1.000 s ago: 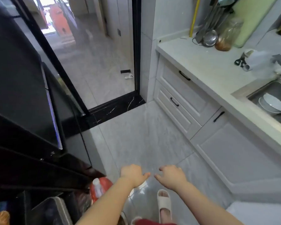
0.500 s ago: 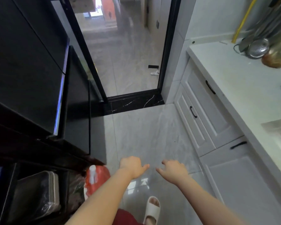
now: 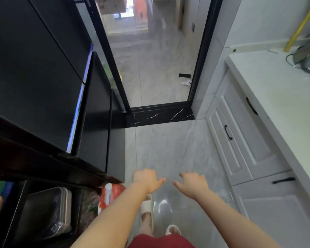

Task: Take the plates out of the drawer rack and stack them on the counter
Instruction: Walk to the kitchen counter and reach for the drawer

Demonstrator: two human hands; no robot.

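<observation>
Two empty hands over the floor (image 3: 168, 149)
Left hand (image 3: 147, 179) and right hand (image 3: 193, 184) hang loosely curled beside the counter (image 3: 279, 97).

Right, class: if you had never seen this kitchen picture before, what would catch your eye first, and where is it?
First come the two bare hands, left hand and right hand, held out low in the middle over the grey floor tiles, holding nothing. Next, the big black cabinet fills the left side, and the white counter with closed drawers runs along the right.
</observation>
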